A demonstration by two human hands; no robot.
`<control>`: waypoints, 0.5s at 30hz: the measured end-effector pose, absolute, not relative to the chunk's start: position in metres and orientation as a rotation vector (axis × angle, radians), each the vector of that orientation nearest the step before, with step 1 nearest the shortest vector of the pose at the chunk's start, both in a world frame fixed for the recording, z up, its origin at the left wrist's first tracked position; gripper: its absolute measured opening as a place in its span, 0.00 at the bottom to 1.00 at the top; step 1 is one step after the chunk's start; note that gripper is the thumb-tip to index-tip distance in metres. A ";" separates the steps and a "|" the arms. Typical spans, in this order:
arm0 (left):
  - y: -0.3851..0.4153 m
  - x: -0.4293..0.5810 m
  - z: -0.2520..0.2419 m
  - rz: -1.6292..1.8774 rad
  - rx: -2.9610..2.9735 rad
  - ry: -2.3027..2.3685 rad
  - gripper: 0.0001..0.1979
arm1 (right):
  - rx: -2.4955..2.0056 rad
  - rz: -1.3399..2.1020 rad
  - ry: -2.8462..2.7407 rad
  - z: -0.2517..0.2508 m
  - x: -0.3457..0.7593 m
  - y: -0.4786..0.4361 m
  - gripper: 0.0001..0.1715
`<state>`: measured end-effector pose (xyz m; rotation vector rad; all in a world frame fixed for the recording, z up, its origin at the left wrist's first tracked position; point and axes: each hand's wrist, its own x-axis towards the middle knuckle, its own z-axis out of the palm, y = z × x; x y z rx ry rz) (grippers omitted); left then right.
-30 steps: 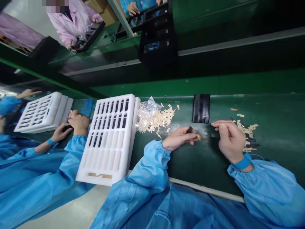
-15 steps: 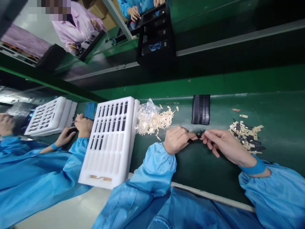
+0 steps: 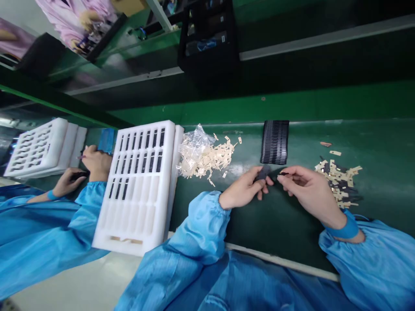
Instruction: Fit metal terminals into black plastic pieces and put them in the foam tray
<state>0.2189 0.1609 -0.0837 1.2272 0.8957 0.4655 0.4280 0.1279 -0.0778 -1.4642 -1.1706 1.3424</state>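
My left hand [image 3: 247, 186] is closed on a flat black plastic piece [image 3: 263, 172], gripped between thumb and fingers. Just to its right, my right hand [image 3: 303, 183] pinches a small dark strip [image 3: 283, 174], too small to name exactly. The two held pieces are close together but apart. Behind my hands lies a tight row of black parts [image 3: 275, 142]. Right of my right hand is a loose pile of cream and black small pieces [image 3: 340, 179]. Left of my left hand, many cream tabs [image 3: 215, 160] spill from a clear plastic bag [image 3: 197, 139].
A white foam tray [image 3: 138, 211], partly filled with black parts, is stacked on another at left. A co-worker's hands [image 3: 96, 164] are beyond it, near more white trays [image 3: 35, 147]. A black bin [image 3: 207, 47] stands on the upper level. The green bench [image 3: 259, 229] runs underneath.
My hands have moved apart slightly, and the left hand has turned so its black piece shows flat. My right hand now holds a small dark strip away from it. The view has shifted.
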 end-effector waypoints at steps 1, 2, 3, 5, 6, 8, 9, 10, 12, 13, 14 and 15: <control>0.161 0.219 -0.085 0.477 1.111 0.845 0.25 | -1.463 1.301 -1.182 -0.079 0.427 0.128 0.18; 0.161 0.220 -0.088 0.507 1.018 0.816 0.25 | -1.462 1.265 -1.190 -0.080 0.426 0.127 0.16; 0.161 0.222 -0.090 0.548 0.951 0.806 0.25 | -1.465 1.238 -1.197 -0.080 0.425 0.127 0.15; 0.159 0.225 -0.094 0.610 0.876 0.808 0.25 | -1.477 1.193 -1.219 -0.082 0.424 0.126 0.12; 0.158 0.228 -0.094 0.628 0.857 0.806 0.25 | -1.481 1.170 -1.236 -0.083 0.423 0.125 0.10; 0.155 0.232 -0.094 0.645 0.825 0.796 0.26 | -1.490 1.121 -1.279 -0.085 0.423 0.124 0.08; 0.155 0.233 -0.093 0.642 0.806 0.791 0.27 | -1.492 1.098 -1.303 -0.086 0.423 0.124 0.07; 0.154 0.234 -0.092 0.638 0.788 0.787 0.27 | -1.491 1.079 -1.328 -0.086 0.423 0.124 0.07; 0.154 0.233 -0.090 0.625 0.764 0.787 0.28 | -1.491 1.052 -1.376 -0.087 0.423 0.124 0.07; 0.154 0.233 -0.090 0.617 0.761 0.787 0.28 | -1.492 1.040 -1.396 -0.087 0.424 0.124 0.07; 0.154 0.232 -0.090 0.611 0.762 0.786 0.28 | -1.497 1.029 -1.413 -0.087 0.424 0.124 0.07; 0.154 0.232 -0.090 0.605 0.765 0.783 0.28 | -1.504 1.020 -1.425 -0.087 0.424 0.124 0.07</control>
